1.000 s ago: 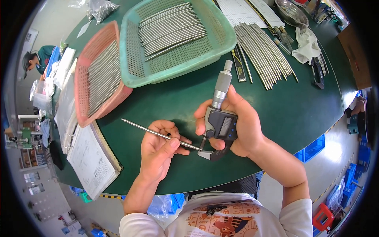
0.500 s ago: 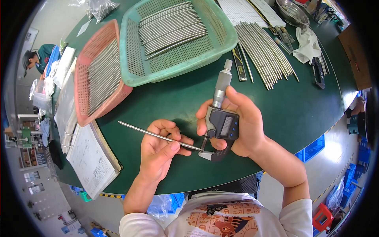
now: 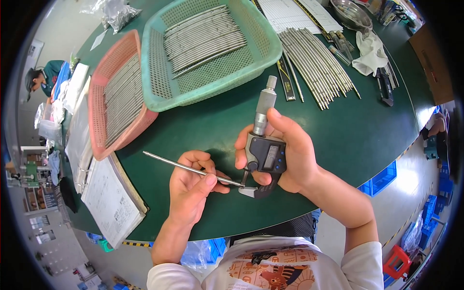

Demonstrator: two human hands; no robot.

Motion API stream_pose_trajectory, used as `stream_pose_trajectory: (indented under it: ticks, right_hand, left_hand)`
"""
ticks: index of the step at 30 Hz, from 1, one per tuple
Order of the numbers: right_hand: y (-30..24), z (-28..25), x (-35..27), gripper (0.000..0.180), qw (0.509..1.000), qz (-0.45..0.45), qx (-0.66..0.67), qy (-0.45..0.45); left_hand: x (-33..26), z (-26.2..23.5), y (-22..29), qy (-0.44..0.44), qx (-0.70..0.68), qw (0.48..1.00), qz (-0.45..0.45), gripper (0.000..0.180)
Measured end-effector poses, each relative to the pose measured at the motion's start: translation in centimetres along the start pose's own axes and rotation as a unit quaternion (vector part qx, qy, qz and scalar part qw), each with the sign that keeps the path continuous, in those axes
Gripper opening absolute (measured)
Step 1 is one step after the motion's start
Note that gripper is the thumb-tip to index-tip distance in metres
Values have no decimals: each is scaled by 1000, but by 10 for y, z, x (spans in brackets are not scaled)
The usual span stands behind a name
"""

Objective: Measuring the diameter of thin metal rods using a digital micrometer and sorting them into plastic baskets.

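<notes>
My left hand (image 3: 194, 186) pinches a thin metal rod (image 3: 166, 161) between thumb and fingers. The rod slants down to the right, and its right end sits in the jaw gap of a digital micrometer (image 3: 264, 153). My right hand (image 3: 298, 152) is wrapped round the micrometer's dark body, its silver thimble (image 3: 266, 101) pointing up and away from me. The small display faces up. Whether both measuring faces touch the rod is too small to tell. Both hands are above the green table (image 3: 203, 130).
A green basket (image 3: 203, 96) and a red basket (image 3: 96, 116) hold many similar rods. More rods (image 3: 321, 67) lie at the back right, near a white glove (image 3: 371, 54) and a utility knife (image 3: 385, 87). An open binder (image 3: 112, 208) lies left. Another person (image 3: 46, 77) is at far left.
The micrometer and both hands have shifted slightly left in the picture, and the table's contents have shifted a little too. The rod's end stays in the micrometer's gap; both grips are unchanged.
</notes>
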State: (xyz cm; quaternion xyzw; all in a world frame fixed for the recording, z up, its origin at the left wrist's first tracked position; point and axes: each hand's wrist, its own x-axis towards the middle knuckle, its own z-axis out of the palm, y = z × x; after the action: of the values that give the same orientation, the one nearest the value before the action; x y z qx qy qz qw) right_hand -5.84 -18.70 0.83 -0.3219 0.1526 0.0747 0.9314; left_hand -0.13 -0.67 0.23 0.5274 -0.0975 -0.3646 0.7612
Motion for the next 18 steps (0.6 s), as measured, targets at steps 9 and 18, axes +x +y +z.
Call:
stream_pose_trajectory:
  ticks: [9, 18]
  right_hand:
    - [0, 0, 0, 59, 1000, -1, 9, 6]
    - [-2, 0, -1, 57, 999, 29, 41, -7]
  left_hand:
    - [0, 1, -1, 4, -46, 999, 8, 27]
    - [0, -2, 0, -36, -64, 997, 9, 30]
